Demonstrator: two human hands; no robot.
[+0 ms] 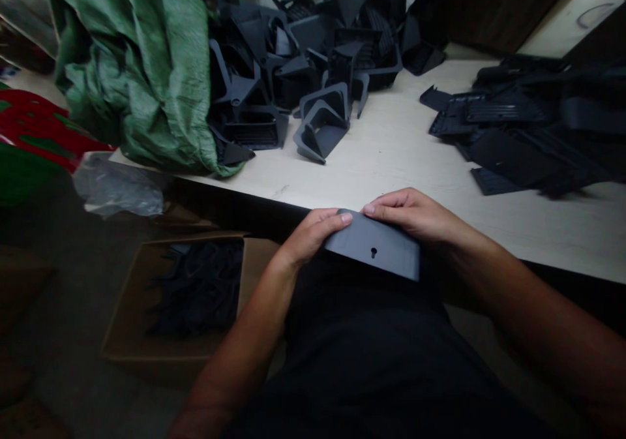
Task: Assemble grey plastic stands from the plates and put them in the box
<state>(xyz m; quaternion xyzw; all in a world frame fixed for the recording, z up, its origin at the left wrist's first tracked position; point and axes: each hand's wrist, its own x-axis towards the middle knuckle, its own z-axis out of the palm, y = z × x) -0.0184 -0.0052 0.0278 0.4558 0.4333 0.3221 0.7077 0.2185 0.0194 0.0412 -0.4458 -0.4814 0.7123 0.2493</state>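
Observation:
A flat dark grey plastic part [379, 240] with a small keyhole-shaped hole is held at the front edge of the pale table [381, 165]. My left hand [315, 230] grips its left corner, the thumb lying on the upper face. At the part's top edge, my right hand [408, 214] is closed on it with thumb and forefinger. The fingers underneath the part are hidden.
Grey plastic brackets [323, 122] pile up at the back centre beside a green sack [147, 67]. Flat dark parts [518, 126] lie in a heap on the right. Below the table's left side stands a cardboard box [171, 361] of dark pieces.

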